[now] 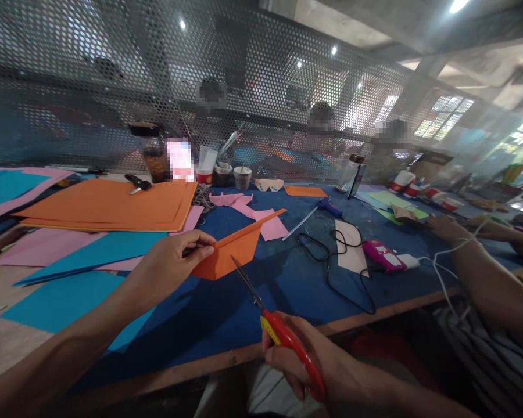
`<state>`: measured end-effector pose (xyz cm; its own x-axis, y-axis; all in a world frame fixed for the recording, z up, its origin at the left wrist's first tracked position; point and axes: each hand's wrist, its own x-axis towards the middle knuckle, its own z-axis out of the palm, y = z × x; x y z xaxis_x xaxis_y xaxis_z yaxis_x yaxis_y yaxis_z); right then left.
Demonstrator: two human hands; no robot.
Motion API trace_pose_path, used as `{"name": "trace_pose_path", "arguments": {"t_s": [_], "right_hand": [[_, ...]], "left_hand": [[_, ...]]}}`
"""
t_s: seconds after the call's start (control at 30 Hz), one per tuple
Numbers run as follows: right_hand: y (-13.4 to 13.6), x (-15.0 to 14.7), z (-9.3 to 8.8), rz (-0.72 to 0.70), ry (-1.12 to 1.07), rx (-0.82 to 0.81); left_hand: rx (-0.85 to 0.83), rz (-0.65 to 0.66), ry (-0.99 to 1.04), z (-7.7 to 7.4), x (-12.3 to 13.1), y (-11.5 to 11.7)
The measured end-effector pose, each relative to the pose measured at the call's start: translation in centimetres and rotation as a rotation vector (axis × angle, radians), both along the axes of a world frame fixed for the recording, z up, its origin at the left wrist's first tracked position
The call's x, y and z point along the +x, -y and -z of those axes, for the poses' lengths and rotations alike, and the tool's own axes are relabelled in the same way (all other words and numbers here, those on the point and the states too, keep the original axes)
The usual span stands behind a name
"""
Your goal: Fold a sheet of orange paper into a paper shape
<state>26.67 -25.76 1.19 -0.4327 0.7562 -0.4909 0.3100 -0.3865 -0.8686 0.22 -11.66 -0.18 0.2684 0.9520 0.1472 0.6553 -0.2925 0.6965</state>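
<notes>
Between the thumb and fingers of my left hand (pixel 176 255) is a folded piece of orange paper (pixel 233 247), held above the blue tabletop (pixel 209 319). My right hand (pixel 305 348) grips a pair of scissors (pixel 283 337) with red and yellow handles. Their blades look closed or nearly so, and the tip lies at the orange paper's near face; whether it touches is hard to tell. Pink paper pieces (pixel 268 226) lie behind the held paper. Left of my left hand are blue sheets (pixel 82 296) and a stack of orange sheets (pixel 100 200) with a dark clip-like object (pixel 138 183) on top.
A blue glue gun (pixel 329 207) with a black cord lies right of centre, near a magenta power strip (pixel 383 255) with a white plug. Cups (pixel 243 177) and a jar (pixel 153 154) stand along the perforated metal screen (pixel 261 87). Another person's arm (pixel 483 267) rests at right.
</notes>
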Motion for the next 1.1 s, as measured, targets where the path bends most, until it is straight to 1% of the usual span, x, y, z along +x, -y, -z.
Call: {"name": "trace_pose_path", "arguments": {"t_s": [0.13, 0.27, 0.43, 0.6, 0.87, 1.1], "right_hand": [[0.0, -0.2, -0.3, 0.020, -0.002, -0.024], [0.0, -0.2, 0.0, 0.034, 0.010, -0.050], [0.1, 0.0, 0.2, 0.034, -0.044, -0.036], [0.2, -0.1, 0.2, 0.064, -0.011, -0.064], [0.3, -0.2, 0.9, 0.081, 0.009, -0.054], [0.3, 0.0, 1.7, 0.069, -0.034, -0.046]], "left_hand": [[0.002, 0.008, -0.002, -0.2, 0.1, 0.1], [-0.010, 0.009, -0.002, -0.3, 0.2, 0.1], [-0.019, 0.007, 0.001, -0.2, 0.2, 0.1], [-0.022, 0.009, -0.004, -0.1, 0.0, 0.1], [-0.029, 0.006, -0.005, -0.1, -0.1, 0.1], [-0.027, -0.001, -0.003, -0.1, 0.1, 0.2]]}}
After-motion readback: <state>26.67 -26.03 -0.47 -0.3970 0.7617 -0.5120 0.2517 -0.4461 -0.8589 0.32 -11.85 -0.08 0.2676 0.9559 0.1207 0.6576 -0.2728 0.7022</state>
